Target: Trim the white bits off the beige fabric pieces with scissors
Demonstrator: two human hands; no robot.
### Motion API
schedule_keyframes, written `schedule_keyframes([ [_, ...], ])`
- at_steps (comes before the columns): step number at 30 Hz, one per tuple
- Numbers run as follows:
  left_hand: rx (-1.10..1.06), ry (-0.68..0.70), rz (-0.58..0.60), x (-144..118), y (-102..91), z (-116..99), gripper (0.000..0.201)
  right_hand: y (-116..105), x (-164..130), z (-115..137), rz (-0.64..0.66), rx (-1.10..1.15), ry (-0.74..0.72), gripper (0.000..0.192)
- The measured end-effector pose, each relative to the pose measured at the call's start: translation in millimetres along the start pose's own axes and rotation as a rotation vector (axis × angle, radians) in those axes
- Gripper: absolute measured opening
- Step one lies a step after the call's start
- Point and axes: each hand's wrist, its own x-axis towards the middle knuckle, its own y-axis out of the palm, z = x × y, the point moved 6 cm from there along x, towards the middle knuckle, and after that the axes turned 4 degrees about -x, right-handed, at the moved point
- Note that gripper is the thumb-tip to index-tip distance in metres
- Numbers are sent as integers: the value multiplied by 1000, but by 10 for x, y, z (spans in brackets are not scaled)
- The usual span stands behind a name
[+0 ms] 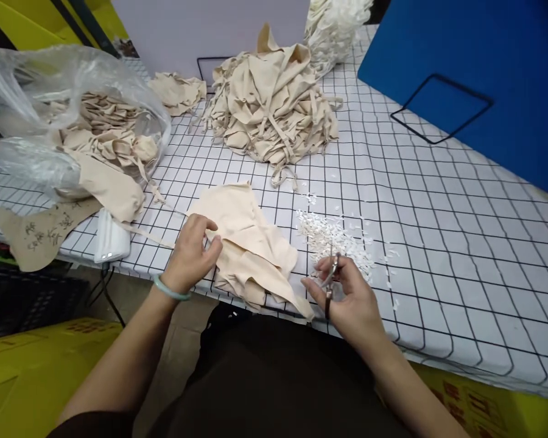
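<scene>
My left hand [189, 255] pinches the near edge of the beige garment [244, 243], fingers pressed together on the cloth, which lies at the table's front edge. My right hand [347, 298] curls round small snips [329, 280] (blades hard to make out), just right of the fabric. To trim well, I judge the hem wants holding taut — snips close to the seam, not into it. White clippings [333, 234] litter the gridded tablecloth [438, 243]; beyond sit a fabric pile [271, 103], a plastic bag [31, 91] of pieces, and a blue board [479, 67].
</scene>
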Motion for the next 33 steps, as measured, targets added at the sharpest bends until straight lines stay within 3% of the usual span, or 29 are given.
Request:
schedule_keyframes([
  [2,50,-51,144,5,39,132,7,139,49,168,34,-17,-74,28],
  [4,-10,6,210,28,78,68,6,285,118,351,82,-45,-153,32],
  [7,-306,83,68,145,7,-115,11,515,242,562,187,-64,-223,35],
  [10,-566,81,-63,249,-32,-125,11,640,373,606,223,5,-184,19],
  [13,-372,100,61,291,126,22,23,586,457,495,135,100,-90,17],
  [16,-120,118,183,388,231,333,24,496,442,339,79,188,-29,20],
  [19,-23,68,113,621,56,659,21,473,374,207,87,230,21,22],
  [21,43,21,27,730,-121,756,20,475,337,153,80,229,47,23],
  [23,90,-5,-61,701,-242,692,20,479,321,134,67,229,59,23],
  [25,107,12,-58,528,-216,483,11,480,325,135,66,232,70,22],
  [26,101,34,3,406,-145,351,9,477,332,141,70,234,75,21],
  [29,28,45,320,12,125,14,28,449,364,183,75,233,76,20],
  [30,-26,31,372,-83,153,-68,31,440,373,209,75,226,68,19],
  [33,-355,-40,382,-197,78,-254,30,438,374,369,66,202,-45,23],
])
